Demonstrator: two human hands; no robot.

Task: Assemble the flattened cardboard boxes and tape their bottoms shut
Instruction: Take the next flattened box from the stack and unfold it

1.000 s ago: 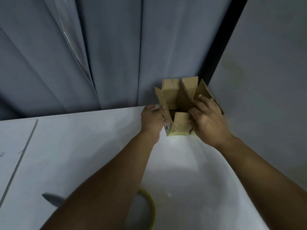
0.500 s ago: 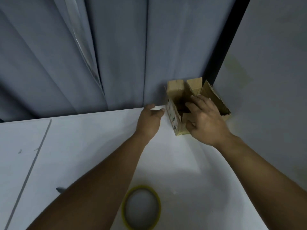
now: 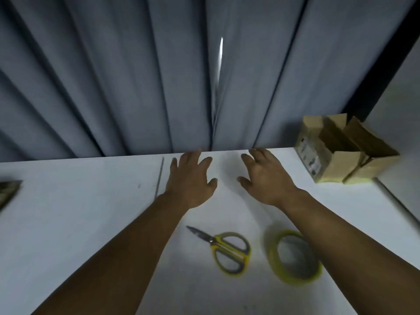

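Note:
An assembled brown cardboard box [image 3: 331,164] stands upright at the table's far right corner, its top flaps open and yellowish tape along its bottom edge. My left hand [image 3: 189,178] and my right hand [image 3: 264,178] hover side by side over the middle of the white table [image 3: 79,212], fingers spread, holding nothing. Both are well left of the box. A roll of yellow tape [image 3: 293,258] lies under my right forearm. Yellow-handled scissors [image 3: 225,246] lie between my forearms.
Grey curtains [image 3: 136,76] hang right behind the table's far edge. A pale wall [image 3: 404,133] bounds the right side beyond the box. A flat dark cardboard piece [image 3: 8,192] pokes in at the left edge.
Both hands have let go of the box and moved left to the table's middle. The view has swung left, so the box now sits at the far right and the scissors show.

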